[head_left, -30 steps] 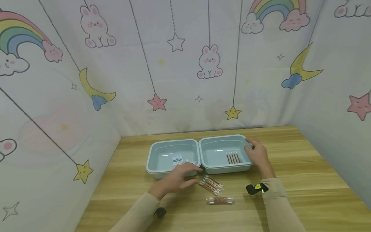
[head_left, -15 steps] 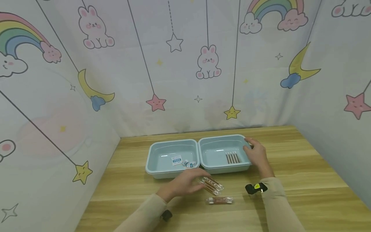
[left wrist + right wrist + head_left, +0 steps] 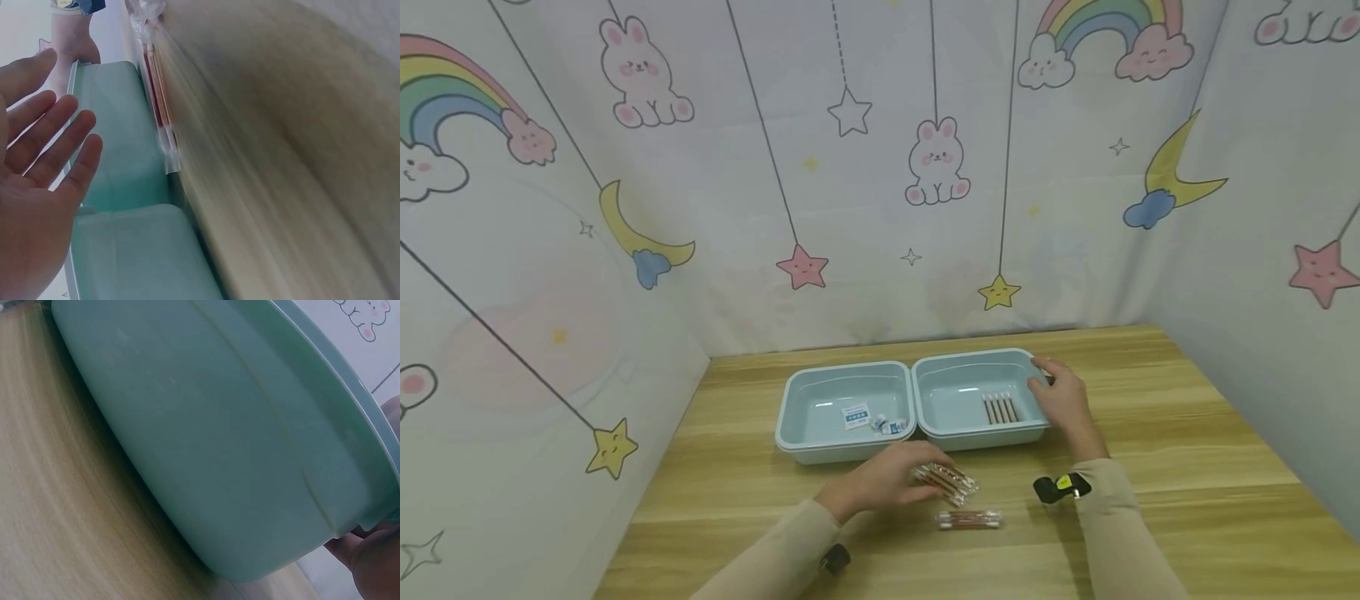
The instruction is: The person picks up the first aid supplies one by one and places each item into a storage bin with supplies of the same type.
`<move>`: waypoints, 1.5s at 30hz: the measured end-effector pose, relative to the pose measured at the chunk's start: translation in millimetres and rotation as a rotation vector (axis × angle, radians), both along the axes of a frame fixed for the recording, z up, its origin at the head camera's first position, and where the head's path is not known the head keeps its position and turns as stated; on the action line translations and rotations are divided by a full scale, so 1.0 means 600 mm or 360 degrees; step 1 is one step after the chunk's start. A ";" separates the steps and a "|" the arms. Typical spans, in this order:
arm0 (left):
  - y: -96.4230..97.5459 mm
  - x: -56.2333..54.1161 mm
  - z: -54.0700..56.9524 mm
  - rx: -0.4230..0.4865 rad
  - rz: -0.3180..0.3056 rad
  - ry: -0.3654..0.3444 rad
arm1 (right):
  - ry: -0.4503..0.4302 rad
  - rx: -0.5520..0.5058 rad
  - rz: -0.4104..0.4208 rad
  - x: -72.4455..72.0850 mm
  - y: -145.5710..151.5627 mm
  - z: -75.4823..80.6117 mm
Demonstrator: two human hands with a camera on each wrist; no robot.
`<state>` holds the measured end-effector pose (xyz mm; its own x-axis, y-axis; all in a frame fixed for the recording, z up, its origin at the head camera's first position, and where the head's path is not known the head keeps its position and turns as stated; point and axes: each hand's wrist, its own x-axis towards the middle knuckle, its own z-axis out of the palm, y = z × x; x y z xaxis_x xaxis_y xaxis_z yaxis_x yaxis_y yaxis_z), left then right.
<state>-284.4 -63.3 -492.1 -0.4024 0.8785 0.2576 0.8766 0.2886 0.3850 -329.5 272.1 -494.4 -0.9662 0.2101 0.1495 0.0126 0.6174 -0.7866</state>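
My left hand (image 3: 889,478) is held over the table with its fingers extended, right at a few clear packs of brown-stemmed cotton swabs (image 3: 957,483). In the left wrist view the palm shows bare, and a swab pack (image 3: 159,100) lies on the wood beyond the fingers. One more pack of cotton swabs (image 3: 970,520) lies nearer the front. My right hand (image 3: 1066,404) grips the right end of the right light-blue plastic tub (image 3: 947,387) by its rim. Inside that tub, several cotton swabs (image 3: 1000,408) lie in a row.
Left of it, a matching light-blue tub (image 3: 820,400) stands side by side with the first. It holds a white-and-blue square packet (image 3: 855,416) and some small crumpled sachets (image 3: 887,426). Printed cloth walls (image 3: 865,308) enclose the wooden table (image 3: 1180,450) behind and at both sides.
My left hand has moved right and slightly down, from in front of the left tub to the swab packs, uncovering the sachets. The right hand keeps its hold on the tub.
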 end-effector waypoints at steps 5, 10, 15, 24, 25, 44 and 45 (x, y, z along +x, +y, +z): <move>0.003 -0.006 -0.001 -0.0083 -0.0017 -0.0025 | -0.0013 -0.0015 -0.0003 0.002 0.000 0.004; 0.009 -0.012 0.000 -0.0143 -0.0016 -0.0041 | -0.0028 -0.0025 -0.0002 0.001 0.002 0.002; 0.011 -0.014 -0.002 -0.0181 -0.0005 -0.0078 | -0.0027 -0.0013 0.0005 -0.002 0.004 0.000; 0.021 -0.004 -0.008 -0.0267 -0.0045 -0.0177 | -0.0020 -0.0020 -0.0003 -0.004 0.001 0.001; 0.022 -0.003 -0.008 -0.0284 -0.0038 -0.0193 | -0.0020 -0.0019 -0.0004 -0.003 0.000 0.001; 0.034 0.015 -0.016 -0.0416 -0.0043 -0.0129 | -0.0024 -0.0016 0.0003 -0.001 0.000 0.001; 0.035 0.015 -0.017 -0.0410 -0.0054 -0.0133 | -0.0023 -0.0016 0.0003 -0.001 0.001 0.001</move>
